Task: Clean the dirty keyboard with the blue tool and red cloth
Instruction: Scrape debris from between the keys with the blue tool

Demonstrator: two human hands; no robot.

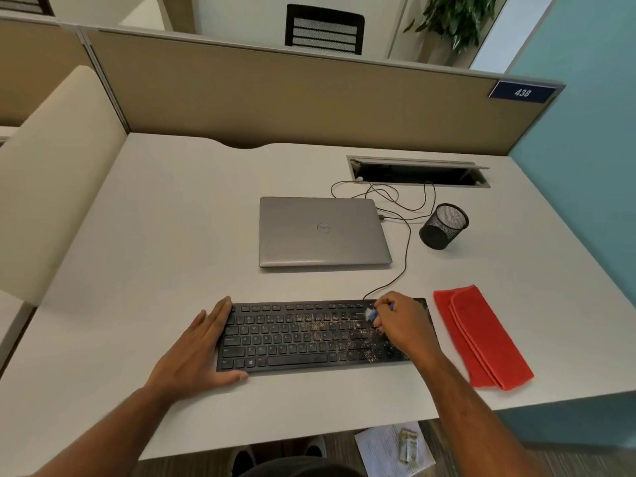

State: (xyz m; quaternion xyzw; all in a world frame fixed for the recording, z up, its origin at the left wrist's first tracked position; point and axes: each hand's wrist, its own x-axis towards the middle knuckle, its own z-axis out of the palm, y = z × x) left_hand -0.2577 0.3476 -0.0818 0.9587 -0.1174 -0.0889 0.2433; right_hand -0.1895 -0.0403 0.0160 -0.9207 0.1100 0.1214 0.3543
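Pale grey desk (172, 235) inside a tan-partitioned cubicle carries everything, with a closed silver laptop (323, 232) at its middle. Nearer the front edge lies the black keyboard (292, 339), its right half speckled with crumbs. Just right of it, apart from it, the folded red cloth (481, 339) lies untouched. At the keyboard's left end the left hand (199, 349) lies flat with fingers straight, steadying it. Over the upper right keys the right hand (402, 325) pinches the small blue tool (371, 314), bristles on the keys. Brushing seems under way; next, probably, sweeping the crumbs clear before wiping with the cloth.
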